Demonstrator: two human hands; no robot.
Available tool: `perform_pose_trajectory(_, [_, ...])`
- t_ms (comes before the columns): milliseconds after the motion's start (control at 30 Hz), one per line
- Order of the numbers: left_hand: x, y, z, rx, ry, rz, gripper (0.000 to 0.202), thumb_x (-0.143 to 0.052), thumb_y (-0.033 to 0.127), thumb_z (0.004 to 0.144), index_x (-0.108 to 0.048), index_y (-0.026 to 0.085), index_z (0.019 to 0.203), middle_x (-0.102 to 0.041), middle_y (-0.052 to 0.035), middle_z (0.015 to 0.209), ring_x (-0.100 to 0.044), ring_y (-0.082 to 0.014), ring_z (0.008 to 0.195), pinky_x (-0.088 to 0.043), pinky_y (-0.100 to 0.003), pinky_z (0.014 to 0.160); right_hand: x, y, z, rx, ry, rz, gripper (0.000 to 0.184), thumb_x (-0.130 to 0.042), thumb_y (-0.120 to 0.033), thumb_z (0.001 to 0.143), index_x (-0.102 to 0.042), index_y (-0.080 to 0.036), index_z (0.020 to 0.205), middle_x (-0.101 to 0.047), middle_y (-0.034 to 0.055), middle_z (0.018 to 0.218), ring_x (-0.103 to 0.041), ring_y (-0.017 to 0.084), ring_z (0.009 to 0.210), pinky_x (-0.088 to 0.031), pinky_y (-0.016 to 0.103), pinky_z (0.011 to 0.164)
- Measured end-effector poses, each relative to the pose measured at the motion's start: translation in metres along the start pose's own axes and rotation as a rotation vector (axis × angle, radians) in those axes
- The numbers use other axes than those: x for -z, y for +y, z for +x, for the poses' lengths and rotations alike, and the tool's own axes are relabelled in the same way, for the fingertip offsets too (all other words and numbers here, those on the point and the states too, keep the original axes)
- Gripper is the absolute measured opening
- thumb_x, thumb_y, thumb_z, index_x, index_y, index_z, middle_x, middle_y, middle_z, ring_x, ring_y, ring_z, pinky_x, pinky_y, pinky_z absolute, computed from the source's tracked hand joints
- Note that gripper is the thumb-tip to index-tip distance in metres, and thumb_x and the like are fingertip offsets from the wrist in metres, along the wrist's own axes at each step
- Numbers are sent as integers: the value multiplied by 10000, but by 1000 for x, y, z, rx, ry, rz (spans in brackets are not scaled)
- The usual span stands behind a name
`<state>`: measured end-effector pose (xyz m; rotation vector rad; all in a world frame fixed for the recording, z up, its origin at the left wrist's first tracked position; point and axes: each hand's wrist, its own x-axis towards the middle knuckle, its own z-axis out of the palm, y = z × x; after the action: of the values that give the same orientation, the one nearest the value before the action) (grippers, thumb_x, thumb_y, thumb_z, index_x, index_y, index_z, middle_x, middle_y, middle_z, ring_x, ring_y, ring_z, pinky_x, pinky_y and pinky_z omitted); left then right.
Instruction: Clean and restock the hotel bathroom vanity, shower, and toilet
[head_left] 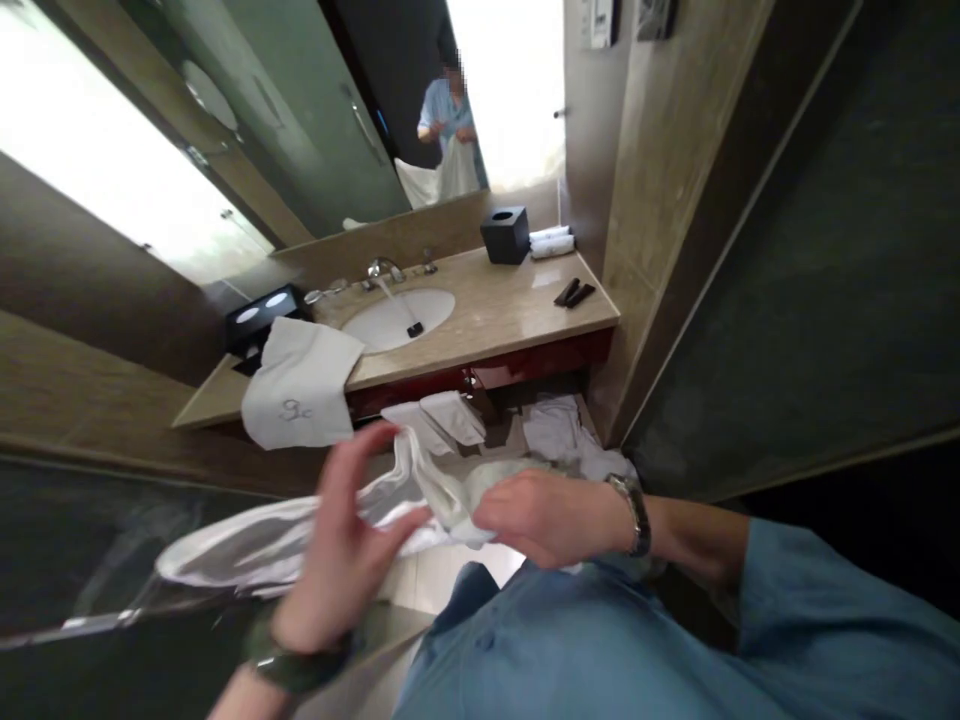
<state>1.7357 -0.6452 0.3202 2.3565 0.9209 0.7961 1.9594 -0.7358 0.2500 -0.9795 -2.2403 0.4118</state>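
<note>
Head view: thin white crumpled cloth (285,545) stretched between both hands, held in the air below the front edge of the beige stone surface (517,300). Left hand (341,560) half open, thumb and fingers pinching a fold. Right hand (551,515) closed over the bunched end, silver wristwatch (636,512) on its wrist. White folded towel (300,385) draped over the surface's front left edge, beside the white oval basin (397,318). Black square tissue box (506,235) at the back right corner.
</note>
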Motion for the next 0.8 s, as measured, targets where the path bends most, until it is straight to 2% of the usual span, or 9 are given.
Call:
perform_pose_trajectory(67, [-33,-8,-39,147,-250,-202,502,-615,688,849,-683,217,1009,-700,-67,920,-635,-248,874,-513,-369,799,-2,-15,10,69,-72,67,146,-494,-169,970,-640,-165,977,-678,74,878,-584,184,794,-464,295,745])
perform_pose_trajectory(167, [-72,-24,-86,539,-464,-457,690,-461,851,819,-602,183,723,-546,-36,669,-461,-181,656,-399,-310,609,-21,-4,-11,-115,-165,330,190,-601,-265,955,-656,-165,1107,-696,68,958,-613,169,845,-495,285,788])
perform_pose_trajectory(267, [-84,-37,-110,720,-335,-542,746,-515,934,697,-509,189,661,-424,7,648,-346,-146,647,-318,-283,579,-48,18,-49,-426,-196,533,377,-681,-380,888,-625,-157,1186,-673,56,965,-594,154,811,-487,253,705])
perform_pose_trajectory(367, [-83,-43,-112,739,-241,-623,720,-602,896,675,-517,181,668,-397,20,665,-328,-135,668,-291,-265,585,-64,29,-69,-629,-176,644,323,-607,-472,914,-640,-158,982,-580,5,769,-508,129,682,-409,233,595])
perform_pose_trajectory(433, [-83,-43,-108,779,-232,-740,688,-696,839,647,-547,168,678,-424,22,666,-341,-126,666,-286,-253,581,-64,27,-67,-711,-66,732,314,-636,-491,885,-599,-179,872,-518,-24,697,-467,120,639,-373,229,565])
perform_pose_trajectory(533, [-90,-41,-98,913,-183,-1008,638,-832,723,584,-596,152,741,-530,12,682,-418,-122,664,-326,-240,593,-55,13,-53,-643,209,752,202,-695,-366,838,-570,-207,842,-588,3,803,-553,150,751,-446,251,648])
perform_pose_trajectory(633, [-104,-42,-88,940,-107,-1168,616,-892,643,562,-631,133,786,-594,-2,686,-458,-115,643,-335,-232,592,-50,-1,-44,-458,252,616,54,-624,-205,868,-614,-224,819,-660,35,906,-624,181,887,-503,304,814])
perform_pose_trajectory(700, [-114,-41,-83,861,-132,-1168,601,-877,637,604,-662,110,799,-615,-19,695,-459,-109,639,-323,-232,592,-52,-2,-42,-469,228,537,121,-597,-159,858,-662,-243,916,-685,32,927,-639,192,919,-509,330,876])
perform_pose_trajectory(800, [-123,-40,-80,739,-219,-1095,597,-807,666,690,-696,93,818,-625,-37,720,-455,-116,658,-319,-244,607,-63,8,-41,-591,271,498,430,-633,-141,770,-644,-258,1184,-686,46,1085,-629,184,902,-524,323,841])
